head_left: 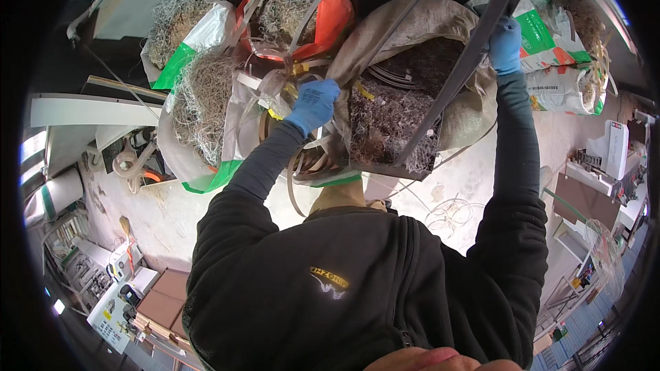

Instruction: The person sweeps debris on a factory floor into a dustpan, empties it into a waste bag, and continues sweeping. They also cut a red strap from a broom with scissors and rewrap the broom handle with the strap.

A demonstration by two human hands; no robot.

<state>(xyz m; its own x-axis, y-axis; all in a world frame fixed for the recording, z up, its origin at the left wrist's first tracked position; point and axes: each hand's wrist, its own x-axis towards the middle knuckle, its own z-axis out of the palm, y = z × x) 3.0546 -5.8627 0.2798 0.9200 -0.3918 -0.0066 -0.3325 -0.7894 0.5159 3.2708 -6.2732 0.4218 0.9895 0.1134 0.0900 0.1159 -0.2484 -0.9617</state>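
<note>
My right hand (pixel 504 45), in a blue glove, is wrapped round a long dark bar (pixel 459 75). The bar slants down to a dark flat edge (pixel 393 171) at the mouth of a beige woven sack (pixel 395 17); what joins them is hard to make out. Dark, curly metal shavings (pixel 388 120) fill the sack, with some thin bent strips among them. At the sack's left rim, my gloved left hand (pixel 315 103) is closed on the fabric. Pale flat straps (pixel 261 93) and yellow pieces lie beside that hand.
Left of the sack stand a white-and-green bag of shavings (pixel 203 106) and an orange-red bag (pixel 337 14). More filled bags (pixel 550 48) are at the right. Loose strapping (pixel 454 213) lies on the pale floor. Machines (pixel 608 151) and brown boxes (pixel 165 302) stand farther out.
</note>
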